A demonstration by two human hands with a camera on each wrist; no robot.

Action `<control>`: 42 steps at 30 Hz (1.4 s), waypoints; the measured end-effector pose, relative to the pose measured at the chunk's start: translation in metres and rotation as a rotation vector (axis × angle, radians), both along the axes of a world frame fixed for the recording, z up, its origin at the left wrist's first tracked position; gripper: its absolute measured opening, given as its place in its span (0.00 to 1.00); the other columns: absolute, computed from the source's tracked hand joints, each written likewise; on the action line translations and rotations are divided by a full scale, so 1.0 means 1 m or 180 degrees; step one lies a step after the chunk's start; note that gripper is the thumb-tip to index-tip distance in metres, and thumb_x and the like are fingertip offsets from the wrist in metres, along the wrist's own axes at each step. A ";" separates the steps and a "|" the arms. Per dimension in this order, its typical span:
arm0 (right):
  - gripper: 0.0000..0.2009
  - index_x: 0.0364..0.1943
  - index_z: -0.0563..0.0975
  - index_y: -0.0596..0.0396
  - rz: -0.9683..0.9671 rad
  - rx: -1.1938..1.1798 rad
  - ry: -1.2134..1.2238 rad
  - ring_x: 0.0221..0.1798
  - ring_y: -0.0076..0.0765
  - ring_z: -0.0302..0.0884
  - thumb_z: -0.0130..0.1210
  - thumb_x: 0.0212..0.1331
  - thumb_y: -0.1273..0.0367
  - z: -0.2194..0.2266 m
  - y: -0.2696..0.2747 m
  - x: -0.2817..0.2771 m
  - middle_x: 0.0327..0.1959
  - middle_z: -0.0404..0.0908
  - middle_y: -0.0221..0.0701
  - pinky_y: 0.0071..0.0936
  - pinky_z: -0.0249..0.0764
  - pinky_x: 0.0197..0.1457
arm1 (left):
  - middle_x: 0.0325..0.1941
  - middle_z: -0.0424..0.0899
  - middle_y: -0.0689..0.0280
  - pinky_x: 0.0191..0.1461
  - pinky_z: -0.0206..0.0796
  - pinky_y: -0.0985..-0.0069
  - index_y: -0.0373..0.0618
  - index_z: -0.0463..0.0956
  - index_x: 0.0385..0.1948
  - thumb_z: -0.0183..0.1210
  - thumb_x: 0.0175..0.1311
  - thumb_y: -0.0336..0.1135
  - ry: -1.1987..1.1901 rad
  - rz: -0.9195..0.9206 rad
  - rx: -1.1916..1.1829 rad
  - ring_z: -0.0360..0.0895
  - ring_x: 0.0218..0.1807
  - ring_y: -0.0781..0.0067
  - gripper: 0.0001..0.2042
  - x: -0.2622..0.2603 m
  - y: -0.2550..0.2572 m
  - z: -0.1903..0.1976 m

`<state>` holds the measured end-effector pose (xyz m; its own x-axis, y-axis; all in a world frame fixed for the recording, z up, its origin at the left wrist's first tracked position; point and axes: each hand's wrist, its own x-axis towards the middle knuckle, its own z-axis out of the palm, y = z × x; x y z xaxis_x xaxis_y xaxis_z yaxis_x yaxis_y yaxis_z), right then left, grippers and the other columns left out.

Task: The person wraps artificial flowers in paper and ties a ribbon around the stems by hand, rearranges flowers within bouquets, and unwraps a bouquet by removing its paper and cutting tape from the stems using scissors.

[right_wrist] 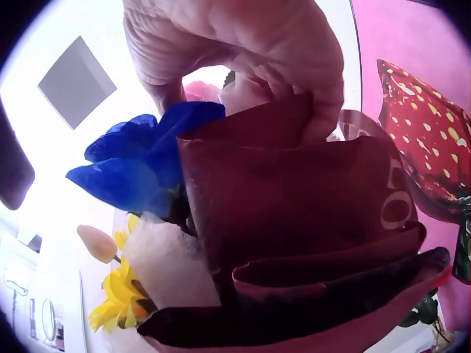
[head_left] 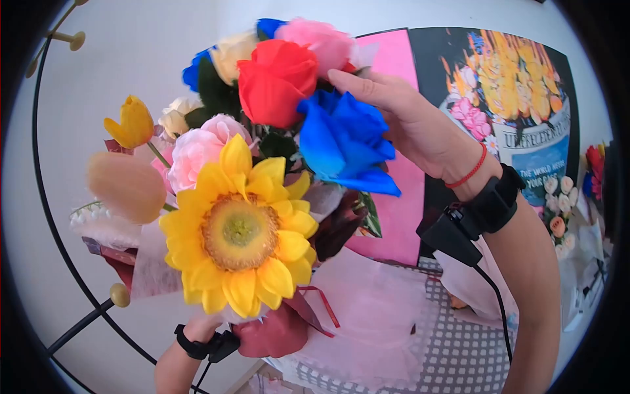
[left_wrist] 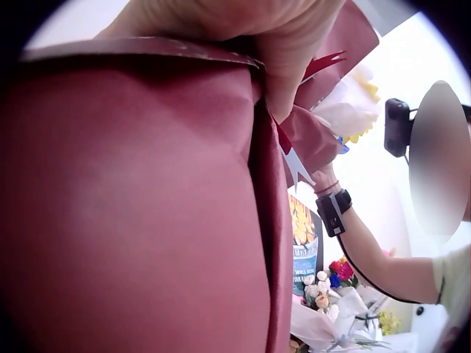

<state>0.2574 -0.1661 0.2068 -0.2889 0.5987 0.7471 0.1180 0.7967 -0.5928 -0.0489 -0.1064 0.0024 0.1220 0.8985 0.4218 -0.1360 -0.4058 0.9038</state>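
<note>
A bouquet fills the head view, with a yellow sunflower (head_left: 239, 230) in front, a red rose (head_left: 277, 82), a blue rose (head_left: 348, 141) and pink roses around it. Dark red wrapping paper (right_wrist: 280, 198) folds about the flowers. My left hand (head_left: 202, 326) grips the gathered base of the bouquet, mostly hidden under the sunflower in the head view. In the left wrist view its fingers press into the red paper, by a red ribbon end (left_wrist: 324, 68). My right hand (head_left: 413, 121) is behind the blue rose; the right wrist view shows it pinching the paper's upper edge.
A black wire rack (head_left: 56, 217) with round knobs stands on the left. A flower poster (head_left: 518, 85) leans at the back right. Pale pink wrapping sheets (head_left: 374, 315) lie on a checked cloth (head_left: 459, 341). More wrapped flowers (head_left: 561, 213) stand at far right.
</note>
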 end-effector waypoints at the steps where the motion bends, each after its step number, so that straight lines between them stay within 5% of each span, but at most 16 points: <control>1: 0.18 0.43 0.73 0.57 0.0139 -0.0284 -0.0075 0.42 0.18 0.72 0.50 0.57 0.57 0.000 -0.010 0.003 0.39 0.75 0.26 0.20 0.69 0.46 | 0.37 0.77 0.65 0.42 0.68 0.77 0.41 0.73 0.39 0.61 0.50 0.27 0.0028 -0.0054 0.0001 0.75 0.40 0.72 0.13 0.005 -0.001 0.000; 5: 0.16 0.43 0.73 0.59 -0.0081 -0.0690 0.0148 0.38 0.17 0.74 0.50 0.57 0.60 -0.012 -0.024 0.028 0.39 0.77 0.26 0.18 0.70 0.42 | 0.37 0.78 0.65 0.42 0.67 0.77 0.41 0.73 0.39 0.61 0.50 0.28 0.0114 -0.0268 0.0117 0.75 0.40 0.72 0.13 0.028 -0.002 0.008; 6: 0.18 0.38 0.77 0.51 -0.0147 -0.0402 0.0204 0.24 0.11 0.68 0.53 0.53 0.52 -0.017 -0.033 0.026 0.28 0.77 0.20 0.13 0.57 0.24 | 0.37 0.78 0.65 0.42 0.67 0.77 0.41 0.73 0.39 0.61 0.50 0.28 0.0136 -0.0312 0.0171 0.75 0.40 0.72 0.13 0.033 -0.001 0.012; 10: 0.17 0.42 0.73 0.58 0.0204 0.0090 0.0618 0.42 0.22 0.72 0.61 0.47 0.69 -0.016 -0.056 0.028 0.37 0.76 0.27 0.20 0.70 0.44 | 0.37 0.78 0.65 0.43 0.67 0.77 0.42 0.73 0.39 0.61 0.50 0.28 0.0196 -0.0421 0.0439 0.75 0.40 0.72 0.13 0.051 0.001 0.034; 14: 0.30 0.54 0.62 0.59 -0.0074 0.0327 0.0655 0.47 0.24 0.69 0.62 0.43 0.74 -0.022 -0.054 0.036 0.46 0.71 0.29 0.25 0.67 0.52 | 0.38 0.78 0.65 0.43 0.67 0.77 0.42 0.73 0.39 0.60 0.51 0.28 0.0267 -0.0460 0.0677 0.75 0.41 0.72 0.13 0.066 0.001 0.055; 22: 0.35 0.56 0.60 0.59 -0.0275 0.1466 0.0821 0.57 0.32 0.63 0.62 0.38 0.74 -0.038 -0.063 0.027 0.52 0.65 0.36 0.27 0.60 0.59 | 0.38 0.78 0.65 0.43 0.67 0.76 0.42 0.73 0.40 0.60 0.51 0.28 0.0394 -0.0259 0.0956 0.75 0.41 0.71 0.13 0.068 -0.001 0.076; 26: 0.36 0.56 0.57 0.55 -0.0497 0.1901 -0.0328 0.50 0.25 0.68 0.62 0.39 0.78 -0.020 -0.075 0.035 0.49 0.67 0.33 0.25 0.64 0.56 | 0.38 0.78 0.65 0.44 0.67 0.76 0.43 0.74 0.40 0.60 0.51 0.29 0.0485 -0.0244 0.1043 0.75 0.41 0.71 0.13 0.073 -0.001 0.082; 29: 0.32 0.52 0.60 0.55 -0.0526 0.1738 -0.0208 0.48 0.23 0.69 0.62 0.38 0.79 -0.022 -0.077 0.040 0.46 0.68 0.31 0.23 0.65 0.53 | 0.38 0.78 0.65 0.44 0.67 0.76 0.43 0.74 0.40 0.60 0.51 0.29 0.0529 -0.0203 0.1069 0.75 0.41 0.71 0.13 0.072 -0.001 0.081; 34: 0.30 0.47 0.63 0.54 -0.1423 0.2248 -0.0087 0.39 0.22 0.70 0.61 0.32 0.77 -0.030 -0.085 0.048 0.33 0.70 0.27 0.19 0.67 0.44 | 0.38 0.78 0.65 0.44 0.66 0.76 0.43 0.74 0.40 0.60 0.51 0.29 0.0468 -0.0008 0.1166 0.75 0.41 0.71 0.13 0.056 -0.003 0.081; 35: 0.29 0.47 0.63 0.55 -0.1023 0.2271 0.0244 0.38 0.22 0.70 0.59 0.33 0.78 -0.030 -0.087 0.047 0.34 0.70 0.27 0.20 0.68 0.43 | 0.38 0.78 0.65 0.44 0.66 0.76 0.43 0.74 0.40 0.60 0.51 0.29 0.0443 0.0060 0.1191 0.75 0.42 0.71 0.13 0.050 -0.004 0.081; 37: 0.29 0.47 0.62 0.55 -0.1700 0.2497 -0.0008 0.40 0.23 0.70 0.58 0.34 0.79 -0.027 -0.097 0.054 0.36 0.70 0.28 0.21 0.67 0.45 | 0.39 0.78 0.65 0.44 0.66 0.76 0.43 0.74 0.40 0.60 0.51 0.29 0.0397 0.0201 0.1223 0.75 0.42 0.71 0.13 0.038 -0.006 0.080; 42: 0.29 0.47 0.61 0.56 -0.1462 0.2362 0.0004 0.44 0.25 0.69 0.60 0.37 0.79 -0.036 -0.088 0.044 0.41 0.70 0.30 0.23 0.65 0.50 | 0.39 0.78 0.65 0.45 0.66 0.76 0.44 0.74 0.40 0.59 0.51 0.29 0.0357 0.0382 0.1213 0.75 0.42 0.70 0.13 0.023 -0.009 0.070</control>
